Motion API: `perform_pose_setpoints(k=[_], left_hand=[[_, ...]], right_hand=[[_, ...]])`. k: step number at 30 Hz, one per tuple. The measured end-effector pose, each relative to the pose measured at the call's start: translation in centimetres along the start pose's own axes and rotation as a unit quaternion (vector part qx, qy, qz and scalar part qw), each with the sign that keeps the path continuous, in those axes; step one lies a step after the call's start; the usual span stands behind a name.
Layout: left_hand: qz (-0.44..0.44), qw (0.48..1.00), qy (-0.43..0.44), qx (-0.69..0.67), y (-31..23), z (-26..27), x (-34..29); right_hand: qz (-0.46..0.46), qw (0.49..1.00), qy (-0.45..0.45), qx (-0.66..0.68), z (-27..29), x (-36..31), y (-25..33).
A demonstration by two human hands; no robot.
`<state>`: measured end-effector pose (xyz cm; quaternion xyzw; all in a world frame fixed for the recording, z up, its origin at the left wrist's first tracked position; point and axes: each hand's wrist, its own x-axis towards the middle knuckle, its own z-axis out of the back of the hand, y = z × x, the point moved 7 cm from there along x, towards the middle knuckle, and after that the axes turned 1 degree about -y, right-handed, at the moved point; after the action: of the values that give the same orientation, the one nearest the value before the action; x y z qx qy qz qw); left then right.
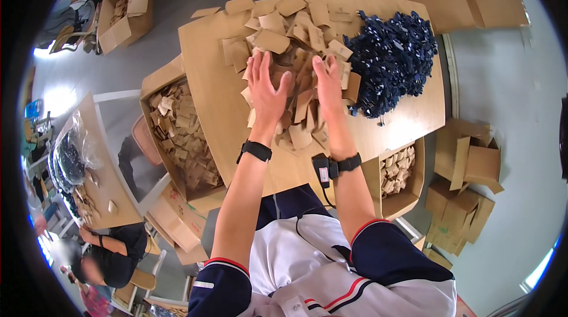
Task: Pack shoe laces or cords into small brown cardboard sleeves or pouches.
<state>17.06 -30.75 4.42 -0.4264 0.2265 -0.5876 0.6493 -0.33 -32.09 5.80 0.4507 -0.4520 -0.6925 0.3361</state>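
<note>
Both my hands reach into a loose heap of small brown cardboard pieces (303, 30) on the wooden table (207, 80). My left hand (267, 89) lies along the heap's left side, thumb apart from the fingers. Facing it across the heap, my right hand (328, 83) has its thumb side toward the left hand, several fingers partly hidden. Neither hand grips a piece that I can make out. To the right, touching the cardboard, is a pile of small dark blue parts (393, 59) with shiny spots.
An open carton (171, 71) full of brown pieces stands against the table's left side; another carton (419, 184) holds pieces at the near right. Empty-looking boxes (473, 160) stand on the floor at right. A co-worker (118, 252) sits at another table (112, 187) on the left.
</note>
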Motion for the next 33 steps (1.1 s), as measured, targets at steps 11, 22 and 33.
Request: perform_pose_setpoints(k=[11,22,33], left_hand=[[0.03,0.997,0.068,-0.012,1.9,4.9,-2.6],[0.088,0.995,0.026,-0.028,6.7,22.5,-15.9],[0.305,0.938,-0.139,-0.093,24.4,43.1,-41.2]], right_hand=[[0.207,0.961,0.066,-0.173,-2.5,-6.5,6.7],[0.229,0.886,0.28,-0.291,-12.0,-21.5,6.1],[0.11,0.846,0.465,-0.237,-26.9,-43.3,-2.1]])
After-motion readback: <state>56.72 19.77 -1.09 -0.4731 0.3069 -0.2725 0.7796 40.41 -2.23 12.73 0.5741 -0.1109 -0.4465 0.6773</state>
